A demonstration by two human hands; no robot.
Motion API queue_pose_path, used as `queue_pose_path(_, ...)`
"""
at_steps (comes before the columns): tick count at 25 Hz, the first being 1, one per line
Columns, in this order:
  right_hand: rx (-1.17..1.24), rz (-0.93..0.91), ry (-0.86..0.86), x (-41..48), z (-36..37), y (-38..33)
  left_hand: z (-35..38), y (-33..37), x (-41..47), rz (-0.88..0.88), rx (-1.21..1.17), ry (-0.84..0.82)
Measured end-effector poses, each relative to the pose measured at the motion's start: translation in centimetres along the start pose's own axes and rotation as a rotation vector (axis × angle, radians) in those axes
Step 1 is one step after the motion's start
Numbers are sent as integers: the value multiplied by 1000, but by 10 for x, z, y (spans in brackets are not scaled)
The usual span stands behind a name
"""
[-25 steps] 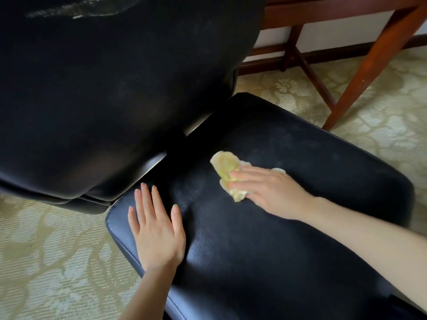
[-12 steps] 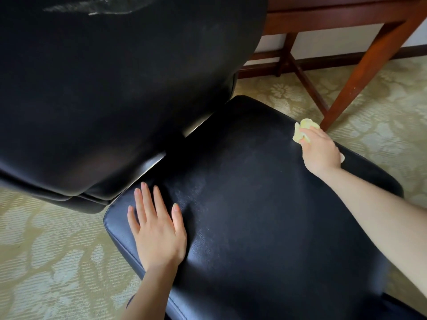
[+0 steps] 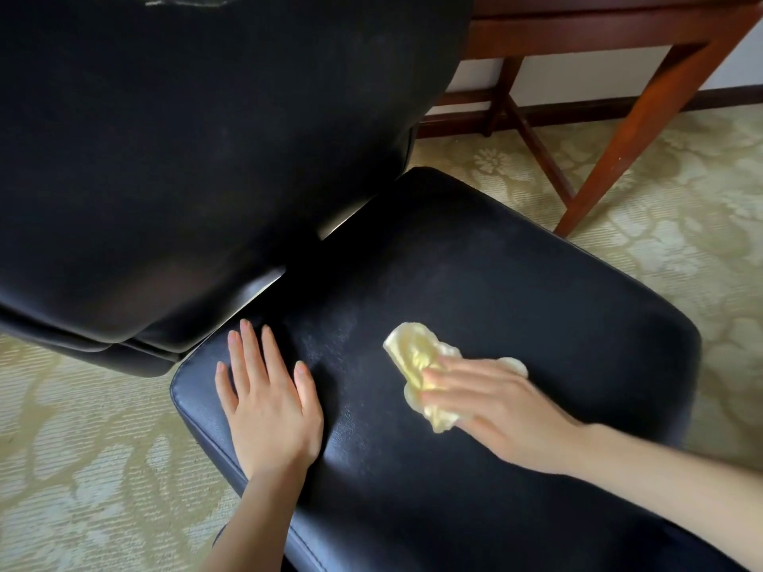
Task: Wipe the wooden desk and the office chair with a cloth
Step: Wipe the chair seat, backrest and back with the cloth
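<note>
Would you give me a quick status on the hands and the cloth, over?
Left hand flat on seat. Right hand presses cloth mid-seat. Nothing in the way.

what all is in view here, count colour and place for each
cloth: one, pale yellow, on the seat under the right hand
seat: one, black, centre
backrest: one, black, upper left
desk: one, reddish-brown wood, upper right, leg on the carpet
carpet: one, cream floral, around the chair
wall: one, white, behind the desk
left hand: one, flat on the seat's left part
right hand: one, pressing the cloth
</note>
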State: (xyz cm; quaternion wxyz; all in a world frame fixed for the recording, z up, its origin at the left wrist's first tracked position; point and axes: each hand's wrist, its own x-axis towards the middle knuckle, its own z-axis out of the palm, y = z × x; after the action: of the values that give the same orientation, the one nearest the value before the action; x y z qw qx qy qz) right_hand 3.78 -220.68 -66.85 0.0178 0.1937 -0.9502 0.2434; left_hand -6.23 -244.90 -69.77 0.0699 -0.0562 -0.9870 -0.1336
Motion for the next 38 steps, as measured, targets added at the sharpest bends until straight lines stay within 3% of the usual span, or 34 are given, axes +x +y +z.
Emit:
queue_pose_path(3,-91,-111,-11,11,-1,8,0,-1,0,-1,-3,10)
queue_pose_path(6,19,143,52,47,-19,41,0,-1,1,5,-7,15)
queue_pose_path(12,-140,511,123,89,-49,117,1,-3,1,7,-12,33)
queue_pose_path(17,-282,1070,178,81,-73,166,2,-2,1,16,-19,44)
queue_pose_path(20,-263,1159,185,89,-71,170,3,-2,1,4,-42,57)
queue_pose_path(25,-273,993,162,116,-64,131,3,-2,2,35,-58,68)
queue_pose_path(33,-121,128,60,166,10,14,3,-1,2,22,-55,67)
queue_pose_path(38,24,-156,-92,142,32,-25,2,-3,1,26,-91,77)
